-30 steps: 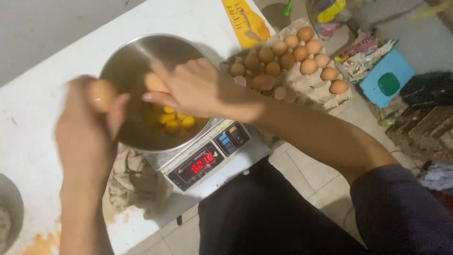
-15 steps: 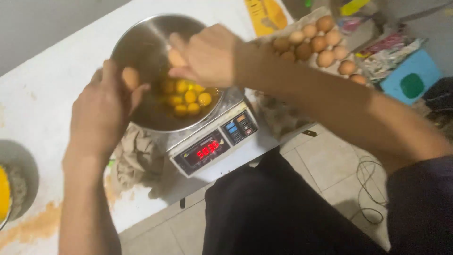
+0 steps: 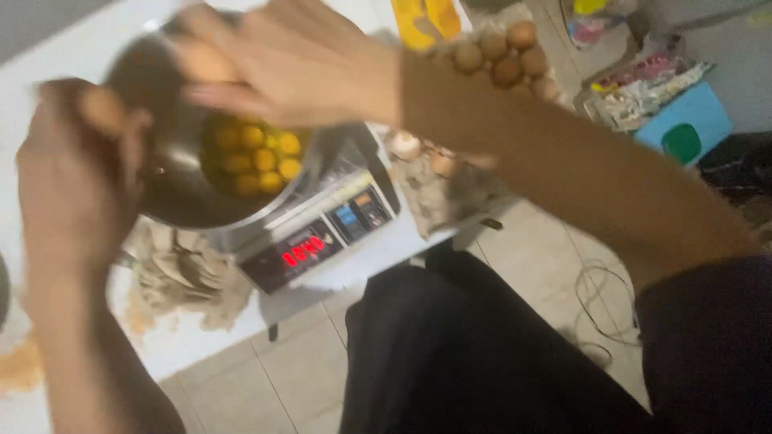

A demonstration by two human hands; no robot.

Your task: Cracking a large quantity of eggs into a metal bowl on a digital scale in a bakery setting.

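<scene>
at the bottom of the frame are the person's dark trousers (image 3: 482, 354), over a pale tiled floor (image 3: 273, 378) with a thin cable (image 3: 599, 297) looping at lower right. just above, at the table's near edge, a crumpled brownish cloth (image 3: 185, 273) lies left of centre, touching the base of a digital scale (image 3: 322, 233) whose red display glows toward the lower middle.

on the scale sits a steel bowl (image 3: 185, 201), filling the upper left, with a cluster of yellow egg yolks (image 3: 253, 153) in its bottom. the left hand (image 3: 72, 185) is at the left edge of the frame, over the bowl's rim, fingers curled closed around a brown egg (image 3: 100, 108) that peeks out at the top of the fist. the right hand (image 3: 297, 64) reaches in from the right across the top of the frame, above the bowl, its fingers closed on a second egg piece (image 3: 205, 60), pale brown and blurred; i cannot tell whether it is whole or a half shell. the two hands are near each other, the yolks lying below and between them.

farther back, at upper centre right, a carton tray (image 3: 450, 189) carries brown eggs (image 3: 503, 56) at its far end. beyond it, a blue box (image 3: 683, 120) stands at right.
</scene>
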